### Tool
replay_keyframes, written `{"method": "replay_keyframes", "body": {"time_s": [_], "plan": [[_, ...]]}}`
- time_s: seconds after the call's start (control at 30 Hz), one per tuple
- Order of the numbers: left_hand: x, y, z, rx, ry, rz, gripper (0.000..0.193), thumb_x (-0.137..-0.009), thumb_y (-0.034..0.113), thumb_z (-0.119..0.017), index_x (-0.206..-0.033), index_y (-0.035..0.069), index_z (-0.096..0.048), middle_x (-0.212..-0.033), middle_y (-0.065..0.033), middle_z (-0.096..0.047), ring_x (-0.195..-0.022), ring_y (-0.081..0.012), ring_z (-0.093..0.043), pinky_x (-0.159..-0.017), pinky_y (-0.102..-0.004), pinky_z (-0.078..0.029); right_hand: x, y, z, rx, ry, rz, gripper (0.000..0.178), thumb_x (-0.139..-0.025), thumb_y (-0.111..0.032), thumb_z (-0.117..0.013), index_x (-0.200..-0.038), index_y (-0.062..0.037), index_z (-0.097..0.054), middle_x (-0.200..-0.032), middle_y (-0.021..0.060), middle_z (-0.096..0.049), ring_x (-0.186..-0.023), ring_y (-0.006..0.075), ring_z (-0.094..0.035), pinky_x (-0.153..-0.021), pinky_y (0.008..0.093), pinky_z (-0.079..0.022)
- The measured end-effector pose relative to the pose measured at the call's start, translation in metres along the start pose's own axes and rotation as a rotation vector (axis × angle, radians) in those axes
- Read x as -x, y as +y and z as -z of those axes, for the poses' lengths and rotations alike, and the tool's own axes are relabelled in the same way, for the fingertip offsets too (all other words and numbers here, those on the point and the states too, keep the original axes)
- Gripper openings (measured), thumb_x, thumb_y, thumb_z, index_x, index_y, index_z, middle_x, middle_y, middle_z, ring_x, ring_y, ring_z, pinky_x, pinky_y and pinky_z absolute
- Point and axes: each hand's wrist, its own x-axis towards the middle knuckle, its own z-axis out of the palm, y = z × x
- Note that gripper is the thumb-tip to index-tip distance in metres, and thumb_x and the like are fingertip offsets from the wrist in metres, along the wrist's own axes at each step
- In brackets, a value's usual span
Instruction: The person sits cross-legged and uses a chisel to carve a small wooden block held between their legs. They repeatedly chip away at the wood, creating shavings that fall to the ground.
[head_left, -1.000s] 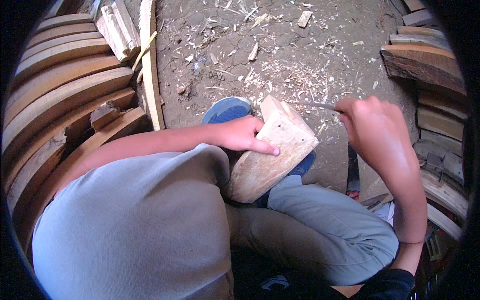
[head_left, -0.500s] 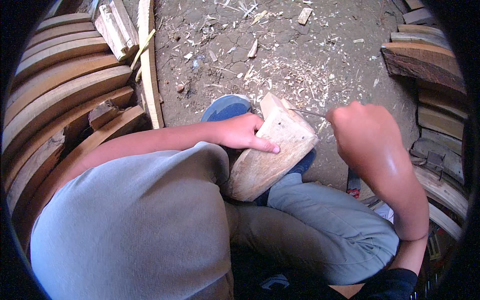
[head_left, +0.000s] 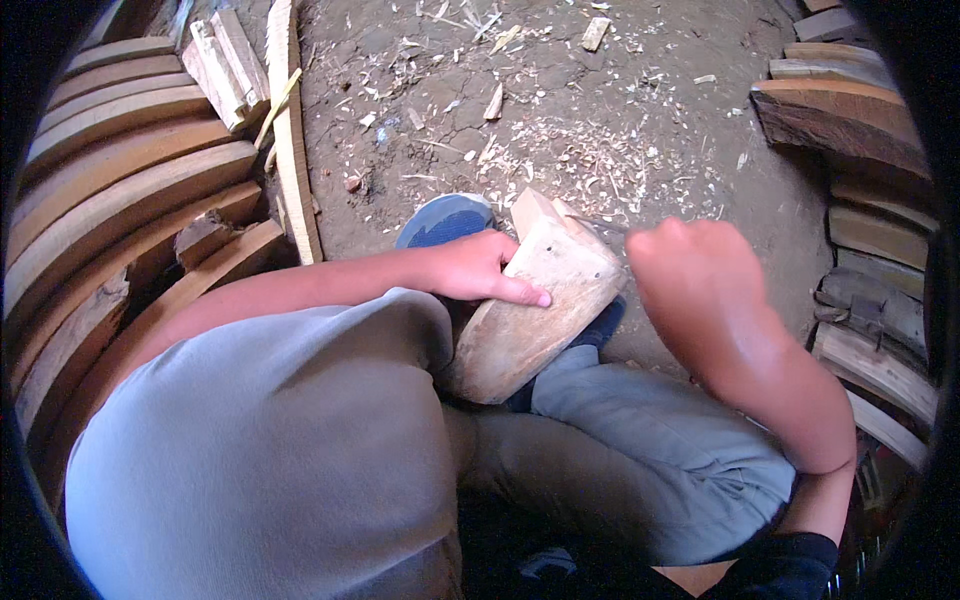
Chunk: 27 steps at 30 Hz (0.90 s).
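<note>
A pale, shaped wooden block point(head_left: 535, 320) stands tilted between my knees, its narrow carved end pointing away from me. My left hand point(head_left: 478, 268) grips its left side, the thumb lying on the flat near face and the other fingers out of sight behind it. My right hand point(head_left: 695, 270) makes a fist to the right of the block. From that fist a thin, dark metal tool point(head_left: 603, 225) reaches left to the block's carved far end. The handle is hidden inside the fist, and the exact shape of the tip cannot be made out.
Curved wooden boards point(head_left: 130, 190) are stacked along the left, beside a long upright plank point(head_left: 290, 140). More timber pieces point(head_left: 835, 115) line the right side. Wood shavings point(head_left: 560, 150) lie scattered over the earthen floor beyond my blue shoe point(head_left: 445, 220).
My right fist has moved left, closer to the block, and less of the tool shows. The left hand keeps its hold on the block. The whole view has shifted slightly.
</note>
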Motion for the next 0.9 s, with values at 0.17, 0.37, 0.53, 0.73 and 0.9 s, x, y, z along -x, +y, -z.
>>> {"method": "replay_keyframes", "body": {"time_s": [0.17,0.37,0.53,0.73,0.9], "plan": [[0.002,0.006,-0.004,0.021,0.035,-0.015,0.058,-0.091,0.052,-0.077,-0.115,-0.001,-0.075,-0.105,-0.0159,-0.077,-0.098,-0.0219,-0.071,-0.089,-0.0370,-0.053,-0.003,0.003,0.005,0.020,-0.030,0.011,0.010,-0.083,-0.005,-0.070,-0.085,-0.0097,-0.078,-0.084,0.0136,-0.077,-0.085,0.0266,-0.078,-0.072,0.0367,-0.062],[0.002,0.011,0.002,-0.018,-0.003,0.040,0.051,-0.092,0.043,-0.079,-0.118,-0.001,-0.075,-0.113,-0.0125,-0.077,-0.107,-0.0180,-0.069,-0.096,-0.0355,-0.052,-0.006,0.003,0.013,0.046,-0.058,-0.005,0.009,-0.084,-0.006,-0.071,-0.087,-0.0105,-0.078,-0.087,0.0130,-0.078,-0.088,0.0259,-0.078,-0.074,0.0365,-0.062],[0.005,-0.001,-0.001,0.009,0.034,-0.007,0.054,-0.091,0.048,-0.078,-0.113,-0.002,-0.076,-0.105,-0.0141,-0.077,-0.099,-0.0183,-0.070,-0.090,-0.0360,-0.053,-0.009,0.003,0.003,0.005,-0.023,0.035,0.008,-0.085,-0.006,-0.071,-0.087,-0.0104,-0.078,-0.089,0.0129,-0.078,-0.088,0.0260,-0.078,-0.075,0.0364,-0.062],[0.003,0.000,0.002,0.014,0.013,0.063,0.050,-0.092,0.041,-0.081,-0.116,-0.002,-0.075,-0.111,-0.0113,-0.077,-0.107,-0.0164,-0.068,-0.096,-0.0360,-0.052,-0.003,0.005,0.006,-0.036,-0.010,0.047,0.008,-0.083,-0.007,-0.064,-0.076,-0.0099,-0.067,-0.076,0.0123,-0.069,-0.075,0.0312,-0.073,-0.068,0.0427,-0.057],[0.003,-0.004,-0.005,-0.001,0.032,-0.007,0.060,-0.090,0.052,-0.078,-0.113,-0.003,-0.075,-0.105,-0.0160,-0.077,-0.100,-0.0212,-0.071,-0.091,-0.0362,-0.053,-0.017,0.005,0.004,0.028,-0.122,0.046,0.007,-0.084,-0.007,-0.067,-0.082,-0.0097,-0.072,-0.082,0.0130,-0.073,-0.081,0.0295,-0.076,-0.071,0.0400,-0.060]]}}
